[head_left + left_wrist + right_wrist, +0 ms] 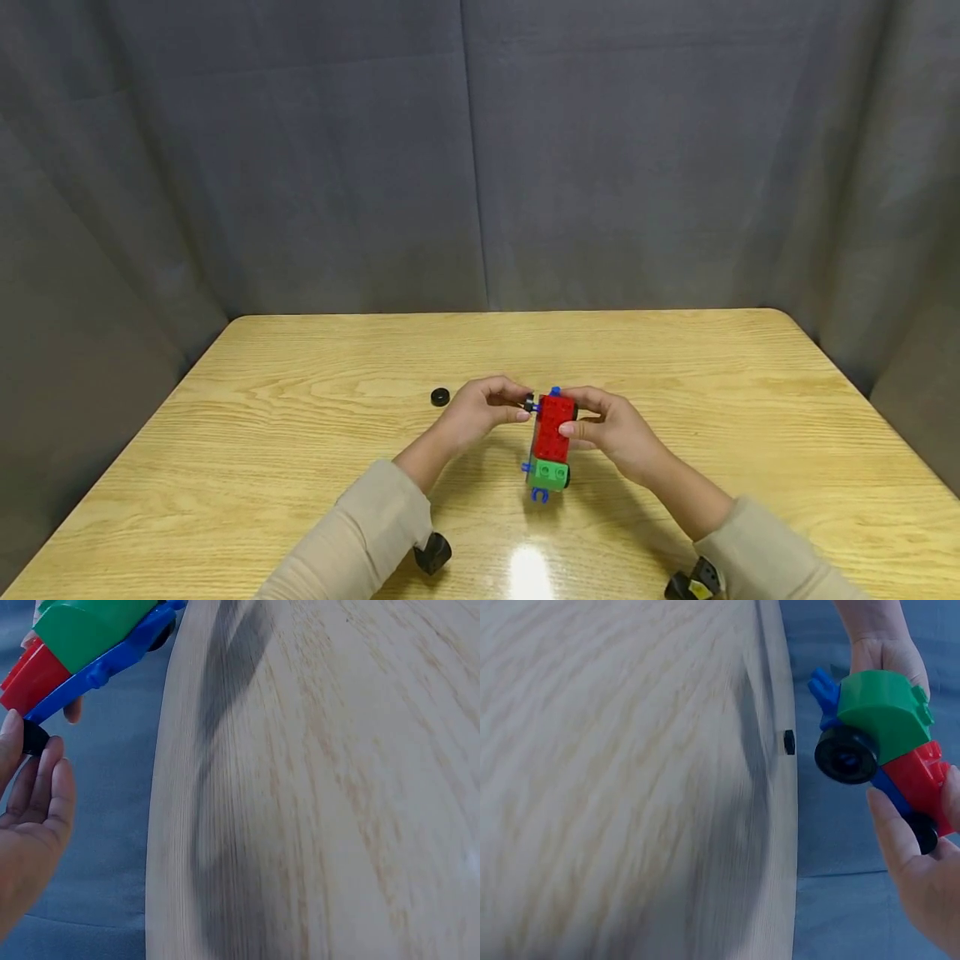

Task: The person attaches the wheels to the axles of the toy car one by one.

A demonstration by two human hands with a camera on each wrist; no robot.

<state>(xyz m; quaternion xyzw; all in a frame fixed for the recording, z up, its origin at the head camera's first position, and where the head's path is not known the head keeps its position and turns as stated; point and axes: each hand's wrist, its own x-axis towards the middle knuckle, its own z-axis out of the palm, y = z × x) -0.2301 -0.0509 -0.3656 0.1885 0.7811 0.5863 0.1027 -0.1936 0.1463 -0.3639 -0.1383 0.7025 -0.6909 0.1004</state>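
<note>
My right hand [618, 433] holds a toy car, its thumb on the red block [552, 442]. A green block [547, 475] forms the end nearer me, over a blue base [112, 666] with a forked blue hitch [539, 495]. Between thumb and fingers, my left hand [476, 414] pinches a small black wheel [35, 738] against the blue axle at the car's far left corner. Closer to me on that side, a blue axle stub [527, 467] is bare. Two black wheels, one larger [846, 754] and one partly covered by fingers [924, 834], sit on the car's right side.
A loose black wheel [440, 397] lies on the wooden table [300, 400], left of and beyond my left hand. Black wrist cameras show at the left cuff [432, 553] and right cuff [693, 581]. A grey curtain [337, 167] hangs behind the table.
</note>
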